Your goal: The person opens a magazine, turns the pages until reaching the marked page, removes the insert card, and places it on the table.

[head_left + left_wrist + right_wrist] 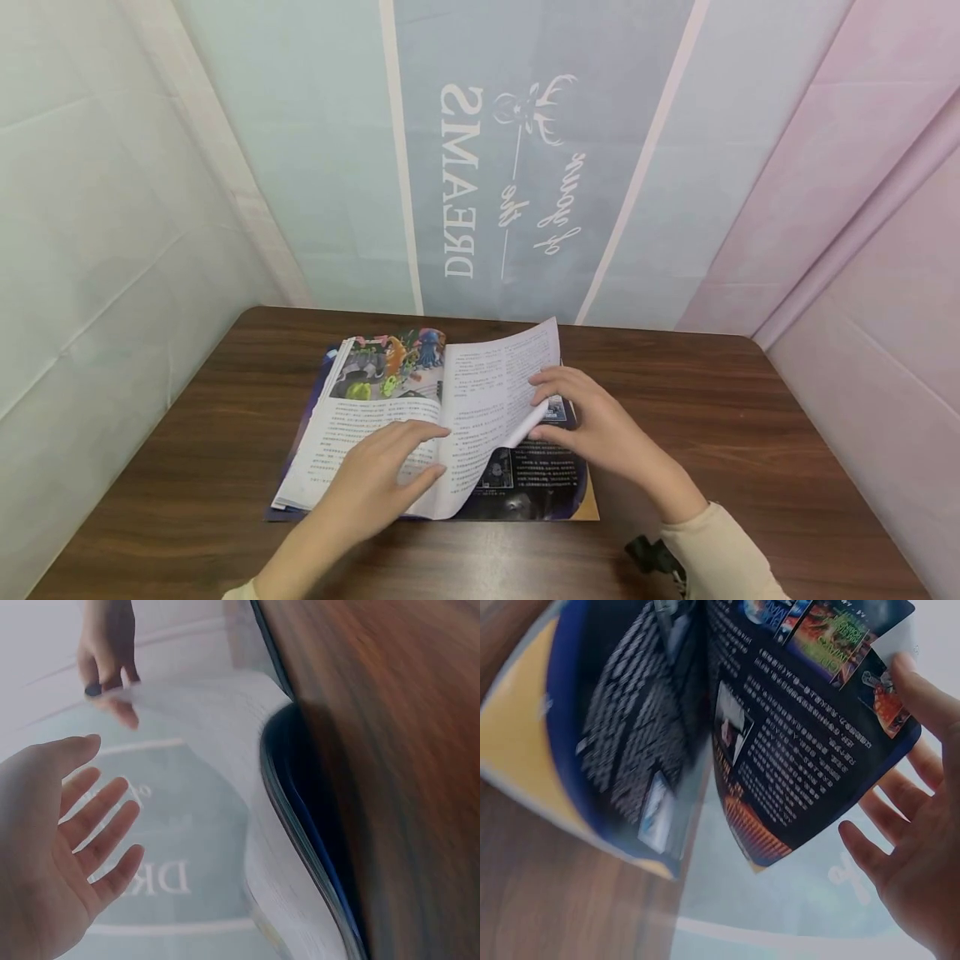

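Observation:
An open magazine (pixel 322 450) lies on the table, with a colour picture and text on its left page. My right hand (pixel 603 425) pinches the outer edge of a lifted page (pixel 498 387), thumb on one face and fingers behind. That page bends upward, and a dark printed page (pixel 540 475) shows beneath it. In the right wrist view, the dark back of the lifted page (pixel 780 742) carries text and small pictures. Near the magazine's middle fold is my left hand (pixel 378 475), its fingers relaxed and spread. The left wrist view shows this hand (pixel 75 840) holding nothing.
The brown wooden table (pixel 697 400) extends around the magazine. Behind it hangs a pale fabric backdrop (pixel 345 167) with mirrored lettering, and more fabric stands at both sides. A small black object (pixel 651 554) sits beside the right sleeve (pixel 720 558).

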Demonstrator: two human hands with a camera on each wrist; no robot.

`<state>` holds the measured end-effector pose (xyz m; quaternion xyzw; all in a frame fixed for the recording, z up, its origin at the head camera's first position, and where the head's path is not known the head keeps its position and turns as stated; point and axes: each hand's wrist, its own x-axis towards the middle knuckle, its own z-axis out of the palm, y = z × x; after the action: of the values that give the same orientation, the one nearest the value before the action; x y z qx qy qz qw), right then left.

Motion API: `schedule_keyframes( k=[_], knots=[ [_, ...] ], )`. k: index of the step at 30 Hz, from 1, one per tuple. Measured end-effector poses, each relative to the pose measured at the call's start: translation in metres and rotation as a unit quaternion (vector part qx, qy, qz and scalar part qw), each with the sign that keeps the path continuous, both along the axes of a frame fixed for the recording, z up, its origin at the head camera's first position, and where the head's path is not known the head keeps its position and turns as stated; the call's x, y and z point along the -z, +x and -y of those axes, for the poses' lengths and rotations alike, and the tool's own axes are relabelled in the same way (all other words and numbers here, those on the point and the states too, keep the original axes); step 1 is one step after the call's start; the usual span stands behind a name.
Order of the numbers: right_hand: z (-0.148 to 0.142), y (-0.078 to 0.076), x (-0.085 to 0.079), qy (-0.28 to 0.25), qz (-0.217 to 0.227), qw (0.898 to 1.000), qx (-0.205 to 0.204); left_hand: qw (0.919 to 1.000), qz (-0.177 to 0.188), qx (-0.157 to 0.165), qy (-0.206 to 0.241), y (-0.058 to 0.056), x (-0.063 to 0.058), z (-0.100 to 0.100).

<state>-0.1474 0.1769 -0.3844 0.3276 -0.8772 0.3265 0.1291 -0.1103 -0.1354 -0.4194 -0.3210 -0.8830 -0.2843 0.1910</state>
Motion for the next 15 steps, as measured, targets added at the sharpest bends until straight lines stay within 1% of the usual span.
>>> schedule_keyframes(
  k=[3, 5, 9, 12, 15],
  knots=[
    [0.009, 0.0, -0.006, -0.002, 0.002, 1.0, 0.003, 0.9996, -0.018, 0.021, 0.011, 0.001, -0.005, -0.009],
    [0.014, 0.001, -0.009, -0.002, 0.002, 1.0, 0.003, 0.999, -0.023, 0.033, 0.019, 0.001, -0.007, -0.015],
    [0.023, 0.002, -0.014, -0.006, -0.004, 1.0, -0.004, 0.9977, -0.034, 0.047, 0.036, 0.001, -0.01, -0.025],
    [0.027, 0.003, -0.017, -0.011, -0.016, 1.0, -0.01, 0.9953, -0.048, 0.058, 0.061, 0.001, -0.011, -0.031],
    [0.031, 0.005, -0.019, -0.018, -0.029, 0.999, -0.017, 0.9909, -0.069, 0.071, 0.091, 0.001, -0.012, -0.036]
  ],
)
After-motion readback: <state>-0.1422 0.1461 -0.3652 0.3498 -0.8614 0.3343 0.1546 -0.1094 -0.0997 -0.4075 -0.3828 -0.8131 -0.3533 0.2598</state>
